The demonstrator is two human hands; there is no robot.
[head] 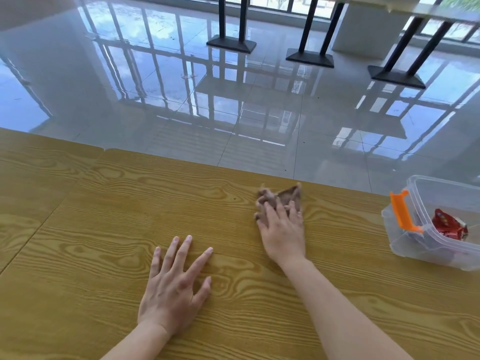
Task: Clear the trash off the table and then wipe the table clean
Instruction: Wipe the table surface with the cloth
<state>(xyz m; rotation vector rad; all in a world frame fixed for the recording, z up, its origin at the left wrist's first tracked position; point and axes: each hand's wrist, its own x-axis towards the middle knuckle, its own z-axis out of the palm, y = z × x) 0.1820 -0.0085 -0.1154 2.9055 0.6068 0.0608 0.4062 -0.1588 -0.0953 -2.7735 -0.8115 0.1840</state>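
Note:
A crumpled brown cloth (pixel 285 196) lies on the wooden table (pixel 104 229) near its far edge. My right hand (pixel 283 229) presses flat on the cloth's near part, fingers spread over it. My left hand (pixel 174 287) rests palm down on the bare wood to the left, fingers apart, holding nothing. At the right edge stands a clear plastic bin (pixel 420 245) with an orange latch (pixel 401 211). Inside it lies a crumpled red wrapper (pixel 449 226).
A seam in the tabletop runs diagonally at the far left. Beyond the table's far edge is a glossy tiled floor (pixel 233 100). Black pedestal table bases (pixel 309 57) stand at the back.

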